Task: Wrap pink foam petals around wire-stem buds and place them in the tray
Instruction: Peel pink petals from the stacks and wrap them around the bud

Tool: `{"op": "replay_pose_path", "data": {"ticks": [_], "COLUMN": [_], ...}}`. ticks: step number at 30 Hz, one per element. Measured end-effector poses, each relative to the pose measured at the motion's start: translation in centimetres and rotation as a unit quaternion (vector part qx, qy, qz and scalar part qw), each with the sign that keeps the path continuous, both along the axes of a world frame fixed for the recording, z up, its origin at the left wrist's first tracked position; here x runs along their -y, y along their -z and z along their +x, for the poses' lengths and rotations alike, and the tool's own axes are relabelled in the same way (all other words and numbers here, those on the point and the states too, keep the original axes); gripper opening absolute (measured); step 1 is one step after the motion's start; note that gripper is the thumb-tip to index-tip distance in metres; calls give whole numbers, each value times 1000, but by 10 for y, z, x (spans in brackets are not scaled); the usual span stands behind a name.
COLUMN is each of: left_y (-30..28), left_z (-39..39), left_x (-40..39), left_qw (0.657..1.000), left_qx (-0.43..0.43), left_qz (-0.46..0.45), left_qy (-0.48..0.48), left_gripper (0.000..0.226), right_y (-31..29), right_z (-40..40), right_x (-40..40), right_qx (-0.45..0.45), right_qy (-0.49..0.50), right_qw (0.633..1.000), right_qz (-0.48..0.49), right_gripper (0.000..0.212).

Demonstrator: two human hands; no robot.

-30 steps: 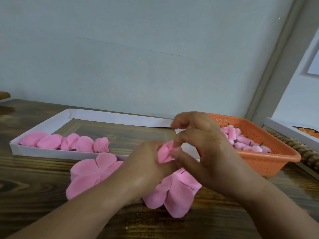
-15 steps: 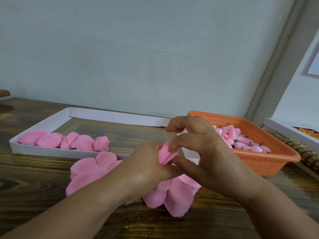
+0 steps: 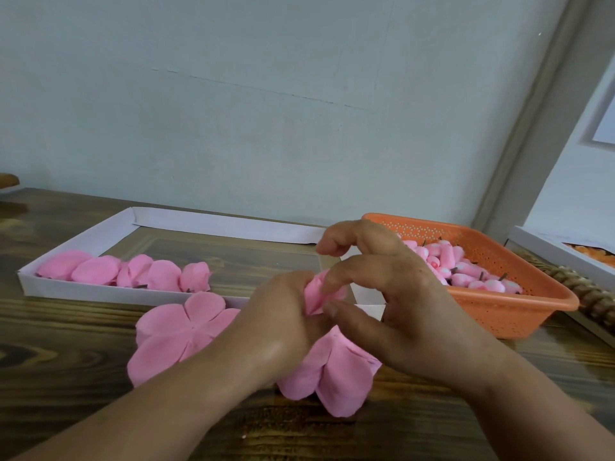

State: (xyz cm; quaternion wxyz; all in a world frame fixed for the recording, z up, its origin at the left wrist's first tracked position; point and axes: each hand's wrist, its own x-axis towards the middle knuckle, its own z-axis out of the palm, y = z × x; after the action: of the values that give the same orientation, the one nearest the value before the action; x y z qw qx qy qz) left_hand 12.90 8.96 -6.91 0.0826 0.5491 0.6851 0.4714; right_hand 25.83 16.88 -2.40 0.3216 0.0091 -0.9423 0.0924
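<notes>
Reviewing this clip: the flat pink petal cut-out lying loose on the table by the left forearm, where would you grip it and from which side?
Probably at the far lobe of the flat petal cut-out, the one nearest the white tray. It lies flat, so a pinch grip from above and the left suits; the left hand and forearm cover its right side. Both hands hold the petal being wrapped.

No readable text, labels or numbers show anywhere; the far-right paper seems blank.
</notes>
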Motion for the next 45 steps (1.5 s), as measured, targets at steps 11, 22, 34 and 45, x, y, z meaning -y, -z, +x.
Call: {"op": "replay_pose_path", "data": {"ticks": [11, 22, 34, 45], "left_y": [3, 6, -8, -15], "left_z": [-1, 3, 2, 2], "left_x": [1, -1, 5, 0], "left_qw": [992, 996, 957, 809], "left_qx": [-96, -48, 277, 552], "left_qz": [70, 75, 60, 147], "left_qy": [-37, -19, 60, 140], "left_gripper": [16, 16, 44, 43], "right_y": [5, 6, 11, 45], "right_z": [-8, -8, -12, -31], "right_x": [4, 5, -17, 17], "right_qx": [-14, -12, -260, -234], "right_qy": [36, 15, 111, 94], "right_qw": [999, 999, 897, 968], "right_qz": [16, -29, -340, -7], "right_gripper": [6, 8, 16, 18]}}
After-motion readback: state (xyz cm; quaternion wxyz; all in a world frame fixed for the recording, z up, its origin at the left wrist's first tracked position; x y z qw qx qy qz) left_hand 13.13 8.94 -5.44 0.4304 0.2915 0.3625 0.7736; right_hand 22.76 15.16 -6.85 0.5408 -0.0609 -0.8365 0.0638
